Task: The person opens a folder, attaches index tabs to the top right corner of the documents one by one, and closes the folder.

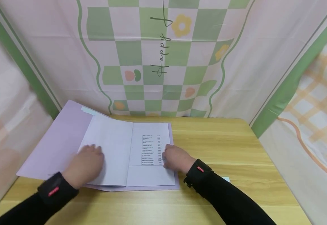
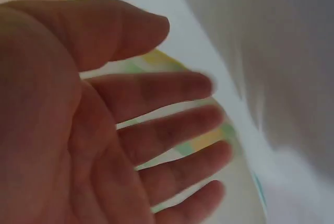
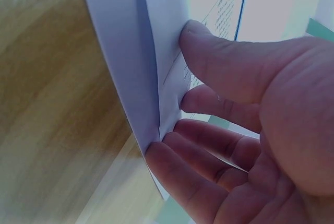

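Note:
An open booklet with a pale purple cover (image 1: 59, 137) lies on the table. Its left page (image 1: 111, 140) is blank white, and its right page (image 1: 152, 176) carries a printed list in two columns. Over the lower left page is my left hand (image 1: 85, 165), slightly blurred; its fingers are straight and spread, holding nothing, in the left wrist view. At the right page's outer edge, my right hand (image 1: 177, 158) touches the paper with thumb and bent fingertips. In the right wrist view, the page edge stands slightly off the cover beside the fingertips.
The wooden table (image 1: 208, 140) extends to the right of the booklet. A pale blue-green slip (image 1: 226, 179) shows partly behind the right forearm. Another pale strip (image 1: 88, 110) sticks out at the left page's top. Patterned cloth (image 1: 166, 56) hangs behind and at both sides.

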Available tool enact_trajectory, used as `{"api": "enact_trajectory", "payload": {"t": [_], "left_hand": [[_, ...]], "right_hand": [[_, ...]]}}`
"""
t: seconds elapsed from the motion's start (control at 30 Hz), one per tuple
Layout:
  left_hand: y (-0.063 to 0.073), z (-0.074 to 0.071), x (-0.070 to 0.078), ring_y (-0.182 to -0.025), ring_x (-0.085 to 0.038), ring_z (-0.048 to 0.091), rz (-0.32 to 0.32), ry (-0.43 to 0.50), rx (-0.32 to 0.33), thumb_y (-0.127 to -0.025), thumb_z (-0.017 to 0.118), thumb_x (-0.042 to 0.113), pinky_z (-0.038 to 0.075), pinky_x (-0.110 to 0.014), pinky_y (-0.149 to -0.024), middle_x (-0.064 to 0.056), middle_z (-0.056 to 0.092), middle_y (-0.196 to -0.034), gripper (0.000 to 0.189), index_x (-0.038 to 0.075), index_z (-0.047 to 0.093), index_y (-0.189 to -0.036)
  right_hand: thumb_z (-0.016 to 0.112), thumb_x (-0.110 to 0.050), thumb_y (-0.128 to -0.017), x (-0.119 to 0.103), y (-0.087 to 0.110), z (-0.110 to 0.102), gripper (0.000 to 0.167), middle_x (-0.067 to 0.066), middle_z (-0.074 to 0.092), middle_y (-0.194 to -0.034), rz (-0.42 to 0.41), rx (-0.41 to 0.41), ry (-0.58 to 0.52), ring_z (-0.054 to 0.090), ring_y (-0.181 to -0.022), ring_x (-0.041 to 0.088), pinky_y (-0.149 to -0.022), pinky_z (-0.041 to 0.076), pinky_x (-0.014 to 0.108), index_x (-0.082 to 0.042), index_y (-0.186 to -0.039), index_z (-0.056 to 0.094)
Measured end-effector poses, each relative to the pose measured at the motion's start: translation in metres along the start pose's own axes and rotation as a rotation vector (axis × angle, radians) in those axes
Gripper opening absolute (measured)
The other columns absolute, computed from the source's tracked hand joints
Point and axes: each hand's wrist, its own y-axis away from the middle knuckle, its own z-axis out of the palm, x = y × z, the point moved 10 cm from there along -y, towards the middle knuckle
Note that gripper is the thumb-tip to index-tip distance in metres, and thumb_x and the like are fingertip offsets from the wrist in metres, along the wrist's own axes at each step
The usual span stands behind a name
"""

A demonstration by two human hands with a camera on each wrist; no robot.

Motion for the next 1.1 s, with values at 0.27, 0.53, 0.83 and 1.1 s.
{"api": "enact_trajectory", "payload": {"t": [0.27, 0.53, 0.83, 1.1], "left_hand": [[-0.008, 0.014, 0.099, -0.127, -0.029, 0.053, 0.230, 0.135, -0.035, -0.092, 0.069, 0.015, 0.041, -0.048, -0.104, -0.009, 0.063, -0.131, 0.029, 0.010, 0.069, -0.121], [-0.006, 0.026, 0.098, -0.091, -0.022, 0.055, 0.144, 0.072, -0.034, -0.087, 0.074, 0.011, 0.048, -0.041, -0.087, -0.003, 0.062, -0.097, 0.005, 0.011, 0.072, -0.091], [-0.003, 0.033, 0.100, -0.083, -0.018, 0.049, 0.183, 0.048, 0.016, -0.085, 0.074, 0.007, 0.050, -0.033, -0.078, -0.002, 0.059, -0.098, 0.011, 0.012, 0.071, -0.094], [0.001, 0.032, 0.102, -0.073, -0.016, 0.040, 0.219, -0.008, 0.098, -0.081, 0.074, 0.000, 0.043, -0.025, -0.064, -0.002, 0.055, -0.087, 0.013, 0.009, 0.067, -0.088]], "right_hand": [[0.079, -0.026, -0.086, -0.001, 0.001, -0.002, 0.024, 0.001, 0.051, -0.086, 0.001, 0.000, -0.003, 0.050, -0.073, 0.017, -0.068, 0.045, 0.028, -0.007, -0.101, 0.074], [0.078, -0.024, -0.086, 0.001, 0.000, -0.006, 0.018, 0.002, 0.053, -0.089, -0.002, -0.010, -0.058, 0.051, -0.073, 0.016, -0.067, 0.045, 0.028, -0.007, -0.091, 0.074], [0.065, -0.021, -0.093, -0.048, -0.018, -0.015, 0.027, 0.008, 0.062, -0.120, -0.080, 0.013, -0.073, 0.058, -0.106, 0.020, -0.089, 0.049, 0.034, -0.010, -0.118, 0.070], [0.062, -0.014, -0.097, -0.121, -0.037, -0.014, 0.010, -0.011, 0.060, -0.083, -0.391, 0.015, -0.337, 0.054, -0.078, 0.005, -0.073, 0.044, 0.019, -0.017, -0.092, 0.070]]}}
